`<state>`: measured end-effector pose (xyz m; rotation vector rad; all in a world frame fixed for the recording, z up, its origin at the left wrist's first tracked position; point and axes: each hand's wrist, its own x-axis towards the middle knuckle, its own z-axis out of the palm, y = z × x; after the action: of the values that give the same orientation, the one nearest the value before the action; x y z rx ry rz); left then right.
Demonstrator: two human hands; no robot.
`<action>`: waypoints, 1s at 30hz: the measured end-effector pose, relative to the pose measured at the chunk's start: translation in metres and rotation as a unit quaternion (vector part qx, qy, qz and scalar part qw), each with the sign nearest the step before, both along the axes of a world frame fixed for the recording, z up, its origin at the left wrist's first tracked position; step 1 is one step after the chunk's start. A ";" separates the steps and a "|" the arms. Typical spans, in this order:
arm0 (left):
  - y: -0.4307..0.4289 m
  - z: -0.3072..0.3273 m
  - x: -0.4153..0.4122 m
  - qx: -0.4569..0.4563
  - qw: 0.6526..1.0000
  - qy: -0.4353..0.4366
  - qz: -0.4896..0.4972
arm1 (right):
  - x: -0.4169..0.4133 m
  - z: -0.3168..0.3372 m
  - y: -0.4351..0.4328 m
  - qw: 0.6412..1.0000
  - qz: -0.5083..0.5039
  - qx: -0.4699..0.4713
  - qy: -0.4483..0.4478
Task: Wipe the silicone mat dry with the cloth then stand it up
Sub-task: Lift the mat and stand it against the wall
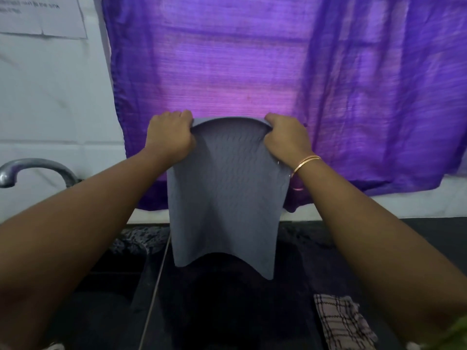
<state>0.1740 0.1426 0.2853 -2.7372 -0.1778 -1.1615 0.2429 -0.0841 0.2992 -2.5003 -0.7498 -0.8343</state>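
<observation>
A grey textured silicone mat hangs in the air in front of me, curved like an arch, its lower edge above the dark counter. My left hand grips its upper left corner. My right hand grips its upper right corner; two gold bangles circle that wrist. A checked cloth lies crumpled on the counter at the lower right, apart from both hands.
A purple curtain hangs right behind the mat. A metal tap arches at the left above a dark sink. The black counter runs under the mat. A paper notice is taped to the white wall.
</observation>
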 end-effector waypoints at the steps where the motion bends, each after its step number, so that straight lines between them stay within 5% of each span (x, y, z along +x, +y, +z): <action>1: 0.003 -0.001 0.001 0.009 1.000 0.008 -0.010 | 0.002 0.000 0.000 1.000 0.005 -0.005 0.014; 14: 0.025 -0.006 0.018 0.041 0.994 0.102 -0.009 | 0.035 -0.009 0.010 0.996 0.002 -0.058 0.073; 21: 0.024 -0.005 0.017 0.058 0.994 0.092 -0.003 | 0.039 -0.016 0.008 0.998 -0.006 -0.068 0.000; 30: -0.012 -0.110 -0.040 0.009 0.969 0.248 -0.008 | -0.013 -0.167 -0.030 0.995 0.003 -0.079 -0.057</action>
<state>0.1337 0.1309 0.1749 -2.9085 -0.0791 -0.4450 0.2304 -0.1141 0.1322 -2.6036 -0.8919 -0.9578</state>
